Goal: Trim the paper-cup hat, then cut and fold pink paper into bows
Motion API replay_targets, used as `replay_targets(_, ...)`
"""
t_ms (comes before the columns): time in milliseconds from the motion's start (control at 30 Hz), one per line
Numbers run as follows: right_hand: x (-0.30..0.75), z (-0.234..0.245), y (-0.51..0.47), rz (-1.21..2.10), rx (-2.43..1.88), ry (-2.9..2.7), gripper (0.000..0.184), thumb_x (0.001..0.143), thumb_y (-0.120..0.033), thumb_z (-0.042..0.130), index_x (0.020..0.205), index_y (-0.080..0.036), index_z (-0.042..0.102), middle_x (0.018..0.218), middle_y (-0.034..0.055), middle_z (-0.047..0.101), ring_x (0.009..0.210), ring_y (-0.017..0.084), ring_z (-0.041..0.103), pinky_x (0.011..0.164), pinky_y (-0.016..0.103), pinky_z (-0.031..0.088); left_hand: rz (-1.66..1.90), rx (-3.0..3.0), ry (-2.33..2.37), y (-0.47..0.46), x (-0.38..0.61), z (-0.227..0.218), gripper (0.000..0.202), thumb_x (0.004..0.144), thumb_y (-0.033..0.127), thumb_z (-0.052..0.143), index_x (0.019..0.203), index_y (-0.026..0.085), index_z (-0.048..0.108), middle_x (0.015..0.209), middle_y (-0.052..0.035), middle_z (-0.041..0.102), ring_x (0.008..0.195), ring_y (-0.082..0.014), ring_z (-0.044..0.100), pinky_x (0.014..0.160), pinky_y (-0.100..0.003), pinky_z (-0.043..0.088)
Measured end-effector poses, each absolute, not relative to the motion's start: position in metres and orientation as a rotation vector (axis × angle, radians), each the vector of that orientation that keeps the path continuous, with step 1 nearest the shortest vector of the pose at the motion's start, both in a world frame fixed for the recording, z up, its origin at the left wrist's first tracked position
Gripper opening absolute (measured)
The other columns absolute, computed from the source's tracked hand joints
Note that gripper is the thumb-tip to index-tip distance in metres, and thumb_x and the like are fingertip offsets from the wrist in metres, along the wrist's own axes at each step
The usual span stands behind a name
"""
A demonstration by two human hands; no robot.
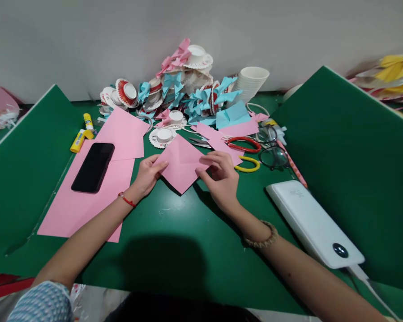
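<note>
Pinching pink paper (182, 163) | left hand (147, 175) fingertips on edge | right hand (221, 176) apparently pinching corner

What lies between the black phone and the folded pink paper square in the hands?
Head view: the left hand and bare pink paper sheets lie between the black phone and the folded pink paper square.

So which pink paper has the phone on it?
The big flat pink sheet at the left, under the black phone. The hands hold a smaller folded pink one.
</note>
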State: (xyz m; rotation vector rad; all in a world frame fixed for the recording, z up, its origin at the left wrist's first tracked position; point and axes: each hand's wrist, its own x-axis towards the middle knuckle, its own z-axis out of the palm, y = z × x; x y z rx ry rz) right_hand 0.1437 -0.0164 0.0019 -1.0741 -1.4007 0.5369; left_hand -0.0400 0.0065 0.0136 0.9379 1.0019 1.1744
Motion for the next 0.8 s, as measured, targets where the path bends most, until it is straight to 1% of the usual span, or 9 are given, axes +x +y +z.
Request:
replay_targets(100, 0.1447, -0.0010, -0.0124, 0.836, -1.035, -1.299, 0.040, 0.068, -0.032, 0.072, 0.105, -0.024, 0.058, 0.107, 0.0069, 0.059, 0.097, 0.021, 0.060, 0.069, 0.032, 0.054, 1.155, 0.920, 0.992, 0.0071, -0.0402, 0.0132, 0.029, 0.055, 0.030, 0.080, 0.075, 0.014, 0.066, 0.072, -0.0004, 0.067, 0.065, -0.0110, 0.059, 0.067, -0.026, 0.049)
replay_targets(167, 0.1442, -0.0024, -0.0112, 1.033, -1.013, -1.235, 0.058, 0.063, -0.034, 0.076, 0.116, -0.027, 0.052, 0.102, 0.0047, 0.063, 0.088, 0.020, 0.063, 0.069, 0.033, 0.055, 1.148, 0.911, 0.988, 0.0083, -0.0405, 0.0123, 0.031, 0.055, 0.030, 0.081, 0.077, 0.014, 0.066, 0.074, -0.0010, 0.067, 0.067, -0.0115, 0.060, 0.067, -0.026, 0.049)
replay_targets(233, 0.1431, -0.0032, -0.0113, 1.202, -0.991, -1.188, 0.066, 0.058, -0.034, 0.080, 0.117, -0.027, 0.051, 0.094, 0.0021, 0.065, 0.079, 0.018, 0.063, 0.069, 0.034, 0.056, 1.147, 0.902, 0.982, 0.0097, -0.0406, 0.0119, 0.033, 0.056, 0.032, 0.081, 0.080, 0.015, 0.066, 0.076, -0.0011, 0.067, 0.067, -0.0111, 0.059, 0.067, -0.026, 0.050)
replay_targets(333, 0.1412, -0.0027, -0.0129, 1.362, -0.979, -1.217, 0.050, 0.051, -0.034, 0.083, 0.095, -0.023, 0.061, 0.082, 0.0010, 0.068, 0.073, 0.018, 0.063, 0.068, 0.035, 0.055, 1.137, 0.893, 0.976, 0.0104, -0.0403, 0.0128, 0.035, 0.058, 0.036, 0.080, 0.081, 0.015, 0.065, 0.074, -0.0011, 0.067, 0.065, -0.0101, 0.058, 0.063, -0.024, 0.049)
replay_targets(433, 0.1407, -0.0001, -0.0138, 1.422, -1.019, -1.241, 0.030, 0.056, -0.039, 0.080, 0.073, -0.019, 0.064, 0.071, 0.0013, 0.068, 0.064, 0.015, 0.061, 0.064, 0.032, 0.053, 1.100, 0.890, 0.969, 0.0088, -0.0399, 0.0143, 0.031, 0.060, 0.037, 0.079, 0.075, 0.013, 0.065, 0.068, -0.0008, 0.064, 0.060, -0.0090, 0.055, 0.059, -0.024, 0.048)
replay_targets(500, 0.1414, 0.0018, -0.0132, 1.460, -1.007, -1.133, 0.030, 0.060, -0.043, 0.077, 0.073, -0.019, 0.066, 0.067, -0.0001, 0.067, 0.061, 0.013, 0.059, 0.062, 0.030, 0.051, 1.074, 0.893, 0.958, 0.0072, -0.0400, 0.0148, 0.031, 0.060, 0.039, 0.079, 0.069, 0.013, 0.065, 0.063, -0.0004, 0.062, 0.056, -0.0088, 0.053, 0.055, -0.024, 0.048)
replay_targets(633, 0.1446, 0.0025, -0.0096, 1.576, -0.962, -0.863, 0.034, 0.057, -0.045, 0.079, 0.073, -0.020, 0.064, 0.064, -0.0029, 0.064, 0.057, 0.010, 0.056, 0.059, 0.025, 0.050, 1.018, 0.933, 0.924, 0.0051, -0.0406, 0.0146, 0.031, 0.056, 0.040, 0.081, 0.063, 0.014, 0.066, 0.058, 0.0000, 0.061, 0.052, -0.0092, 0.052, 0.052, -0.025, 0.045)
replay_targets(733, 0.1469, 0.0000, -0.0066, 1.574, -0.963, -0.830, 0.036, 0.060, -0.049, 0.076, 0.066, -0.020, 0.056, 0.056, -0.0053, 0.056, 0.050, 0.008, 0.050, 0.052, 0.023, 0.046, 0.982, 0.977, 0.909, 0.0039, -0.0405, 0.0136, 0.028, 0.051, 0.034, 0.084, 0.062, 0.014, 0.067, 0.062, -0.0011, 0.064, 0.056, -0.0097, 0.054, 0.057, -0.025, 0.046)
replay_targets(800, 0.1475, -0.0019, -0.0055, 1.544, -0.971, -0.865, 0.038, 0.061, -0.051, 0.074, 0.069, -0.021, 0.053, 0.054, -0.0065, 0.052, 0.049, 0.008, 0.048, 0.050, 0.023, 0.044, 0.987, 1.002, 0.907, 0.0034, -0.0403, 0.0130, 0.030, 0.049, 0.028, 0.085, 0.068, 0.013, 0.068, 0.071, -0.0028, 0.067, 0.063, -0.0116, 0.057, 0.062, -0.026, 0.048)
